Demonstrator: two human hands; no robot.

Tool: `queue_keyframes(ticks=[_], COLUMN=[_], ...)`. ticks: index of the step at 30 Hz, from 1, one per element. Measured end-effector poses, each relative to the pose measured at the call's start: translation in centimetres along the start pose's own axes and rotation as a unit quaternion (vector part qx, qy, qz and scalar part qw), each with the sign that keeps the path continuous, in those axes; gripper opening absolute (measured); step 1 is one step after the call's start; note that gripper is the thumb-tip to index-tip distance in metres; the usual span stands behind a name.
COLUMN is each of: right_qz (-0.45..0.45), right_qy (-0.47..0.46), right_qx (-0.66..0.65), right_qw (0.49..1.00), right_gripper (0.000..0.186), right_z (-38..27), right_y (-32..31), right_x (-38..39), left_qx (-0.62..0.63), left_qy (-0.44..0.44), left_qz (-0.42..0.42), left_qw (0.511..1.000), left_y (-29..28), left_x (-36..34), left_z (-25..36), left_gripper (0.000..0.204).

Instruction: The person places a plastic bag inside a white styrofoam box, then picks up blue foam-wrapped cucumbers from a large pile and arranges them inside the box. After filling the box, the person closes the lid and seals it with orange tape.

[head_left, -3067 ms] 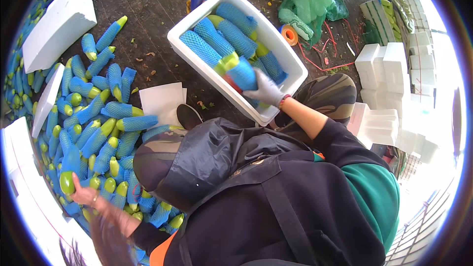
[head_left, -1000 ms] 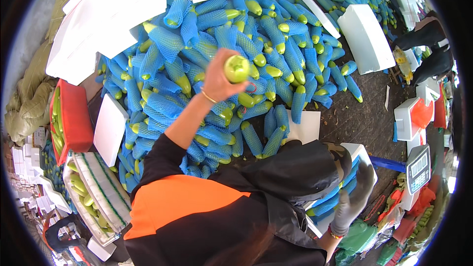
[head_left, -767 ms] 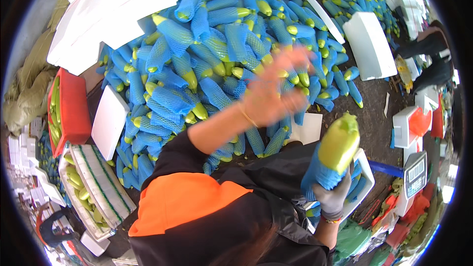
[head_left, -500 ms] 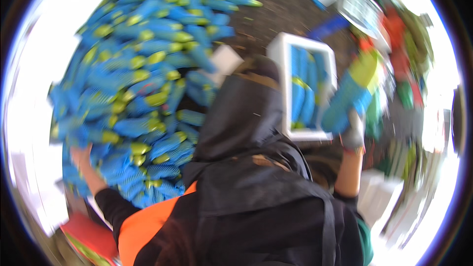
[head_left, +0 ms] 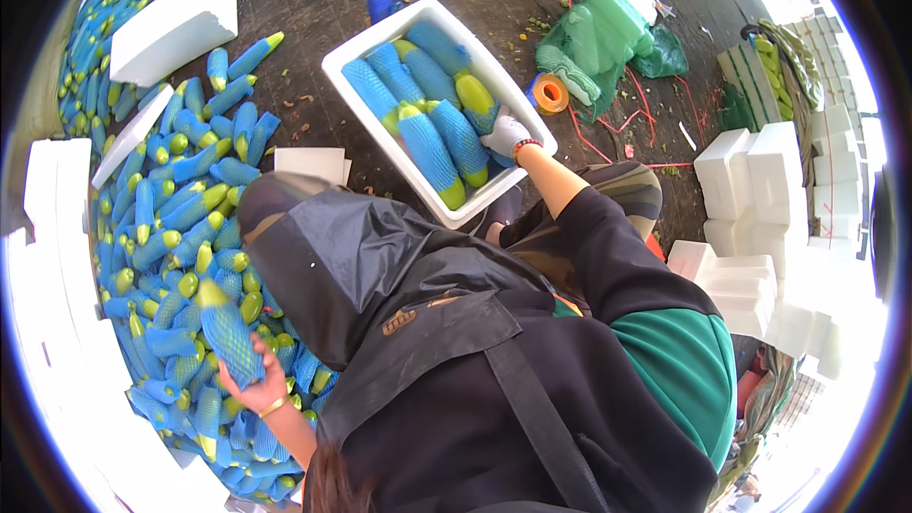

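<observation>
At far left, a heap of green vegetables [head_left: 166,252] in blue net sleeves is spread over the dark wooden floor [head_left: 299,62], with a white foam box [head_left: 176,27] set at its upper edge; the contents of that box cannot be made out. Over the heap, a netted vegetable [head_left: 224,328] is held aslant by the bare left hand [head_left: 260,382], its pale green end pointed up and away and its sleeved lower end gripped. The fingers of this hand are curled around that end and closed against the net. Farther right, white sheets [head_left: 312,163] are laid on the floor, just beside the person's knee. Near the middle, an open white foam bin [head_left: 458,216] is partly filled with netted vegetables [head_left: 429,147], laid lengthwise side by side, some green ends left uncovered. At its right inner side, a sleeved vegetable is touched by the gloved right hand [head_left: 503,136]; the fingers are bent over its near end, but whether it is pinched cannot be told. Just beside the bin, an orange tape roll [head_left: 549,93] is seen, then crumpled green netting [head_left: 598,43]. At far right, white foam blocks [head_left: 750,176] are stacked below a crate [head_left: 741,76] filled with green vegetables.
</observation>
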State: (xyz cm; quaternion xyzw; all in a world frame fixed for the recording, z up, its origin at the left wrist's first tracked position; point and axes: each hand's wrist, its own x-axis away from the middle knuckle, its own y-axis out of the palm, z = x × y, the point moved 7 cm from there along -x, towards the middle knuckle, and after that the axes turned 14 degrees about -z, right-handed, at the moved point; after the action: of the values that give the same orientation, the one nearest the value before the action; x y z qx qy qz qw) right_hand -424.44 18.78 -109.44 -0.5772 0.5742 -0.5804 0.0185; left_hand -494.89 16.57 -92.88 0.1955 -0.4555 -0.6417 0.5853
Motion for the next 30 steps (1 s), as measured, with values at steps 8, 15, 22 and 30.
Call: queue_keyframes(ticks=[8, 15, 22, 30], right_qz=[0.011, -0.161, 0.001, -0.066], right_qy=[-0.408, -0.285, -0.283, -0.189], right_qx=[-0.394, -0.767, -0.584, -0.622], right_qw=[0.824, 0.551, 0.761, 0.757], right_gripper=[0.095, 0.085, 0.073, 0.051], right_z=[-8.9, -4.3, -2.1, -5.9], right_y=[-9.6, -11.5, -8.9, -1.9], right_x=[11.1, 16.7, 8.4, 3.9], left_qx=[-0.515, -0.832, -0.849, -0.79], left_qy=[-0.033, 0.188, -0.021, 0.018], left_qz=[-0.347, -0.371, -0.375, -0.331], left_qw=[0.783, 0.367, 0.372, 0.515], left_y=[30.2, 37.7, 30.8, 31.2], left_x=[-12.2, -22.5, -26.3, -24.4], left_z=[-19.3, -28.0, -32.9, -31.6], left_gripper=[0.067, 0.036, 0.028, 0.056])
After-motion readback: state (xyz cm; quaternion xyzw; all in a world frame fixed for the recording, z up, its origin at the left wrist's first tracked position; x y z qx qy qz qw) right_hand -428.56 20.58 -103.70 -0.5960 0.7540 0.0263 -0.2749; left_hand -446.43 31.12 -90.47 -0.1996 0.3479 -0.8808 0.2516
